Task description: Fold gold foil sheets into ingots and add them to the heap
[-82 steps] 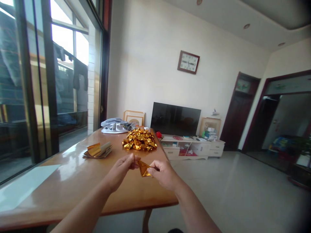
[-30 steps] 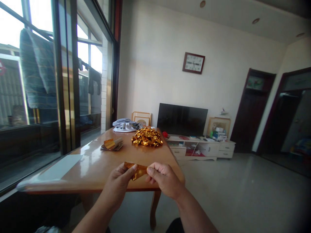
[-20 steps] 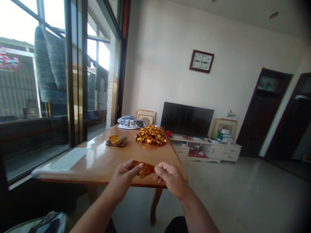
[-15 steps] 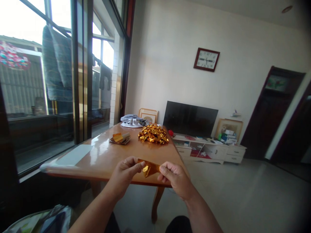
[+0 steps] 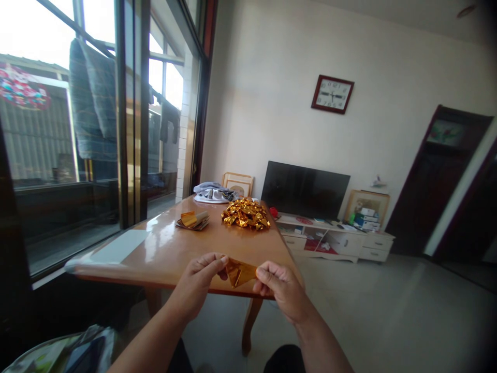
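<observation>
Between my two hands is a piece of gold foil paper (image 5: pixel 239 273), folded to a point at its lower edge, just above the near edge of the wooden table (image 5: pixel 186 254). My left hand (image 5: pixel 204 280) pinches its left end between thumb and fingers. The right end is gripped by my right hand (image 5: pixel 278 289), with the thumb pressed on the curled fingers. Farther back on the table lies a heap of folded gold foil pieces (image 5: pixel 245 214). Left of the heap, a small stack of gold foil sheets (image 5: pixel 193 221) rests with its top sheet curled.
Crumpled cloth (image 5: pixel 213 192) lies at the table's far end. A pale sheet (image 5: pixel 120 247) covers the left part near the window. Beyond stand a white cabinet (image 5: pixel 375 254) and a television (image 5: pixel 305 192). A bag (image 5: pixel 103 342) sits at lower left.
My left fingers have shifted slightly left along the foil, so more of its folded face shows. Both hands keep their pinch, and the camera view has moved a little.
</observation>
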Demonstrator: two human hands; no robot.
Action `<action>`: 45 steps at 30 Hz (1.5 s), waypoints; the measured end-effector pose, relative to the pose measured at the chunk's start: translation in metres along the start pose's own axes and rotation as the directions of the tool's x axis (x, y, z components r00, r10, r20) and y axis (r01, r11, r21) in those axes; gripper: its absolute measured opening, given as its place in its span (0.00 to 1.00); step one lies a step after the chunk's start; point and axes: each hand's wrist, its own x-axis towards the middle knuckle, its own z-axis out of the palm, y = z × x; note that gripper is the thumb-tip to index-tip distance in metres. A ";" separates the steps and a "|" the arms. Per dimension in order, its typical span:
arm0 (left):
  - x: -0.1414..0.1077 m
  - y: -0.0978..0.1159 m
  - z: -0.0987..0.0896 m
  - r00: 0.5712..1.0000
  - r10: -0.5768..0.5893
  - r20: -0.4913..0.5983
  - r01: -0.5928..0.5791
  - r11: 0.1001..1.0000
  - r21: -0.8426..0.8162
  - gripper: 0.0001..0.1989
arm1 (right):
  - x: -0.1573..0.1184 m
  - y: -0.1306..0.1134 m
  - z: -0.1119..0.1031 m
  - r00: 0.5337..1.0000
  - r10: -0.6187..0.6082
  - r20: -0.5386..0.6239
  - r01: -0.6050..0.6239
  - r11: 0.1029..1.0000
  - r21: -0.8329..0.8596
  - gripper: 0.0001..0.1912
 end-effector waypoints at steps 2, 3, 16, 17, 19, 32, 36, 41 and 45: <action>0.001 -0.003 0.000 1.000 0.007 -0.026 -0.007 1.000 0.006 0.16 | 0.000 0.000 0.000 1.000 -0.002 -0.004 0.002 1.000 0.005 0.22; 0.001 -0.004 0.001 0.999 0.009 -0.043 -0.008 1.000 0.007 0.16 | 0.000 0.001 0.001 1.000 -0.002 -0.008 0.002 1.000 0.004 0.22; 0.004 0.012 0.006 0.988 -0.004 -0.155 0.017 0.997 0.080 0.15 | 0.006 -0.004 0.005 0.990 -0.099 -0.099 0.074 0.969 -0.235 0.20; 0.003 0.014 0.005 0.990 -0.005 -0.140 0.017 0.996 0.088 0.17 | 0.006 -0.006 0.004 0.991 -0.103 -0.091 0.075 0.962 -0.264 0.20; 0.003 0.015 0.002 0.998 -0.006 -0.070 0.015 0.991 0.133 0.19 | 0.004 -0.009 0.003 0.993 -0.102 -0.057 0.080 0.948 -0.307 0.19; 0.004 -0.007 0.000 0.981 -0.069 0.180 0.039 0.986 0.164 0.17 | 0.008 -0.014 -0.001 0.989 -0.140 -0.049 0.124 0.960 -0.250 0.14; 0.003 0.000 0.003 0.972 -0.124 0.201 0.089 0.980 0.177 0.16 | 0.008 -0.016 -0.002 0.989 -0.145 -0.028 0.129 0.943 -0.306 0.13; 0.004 0.002 0.010 0.961 -0.128 0.247 0.076 0.975 0.207 0.16 | 0.008 -0.018 0.001 0.988 -0.152 0.000 0.140 0.912 -0.386 0.12; 0.005 -0.002 0.013 0.960 -0.140 0.242 0.094 0.977 0.193 0.17 | 0.009 -0.021 0.002 0.988 -0.152 0.013 0.146 0.919 -0.367 0.12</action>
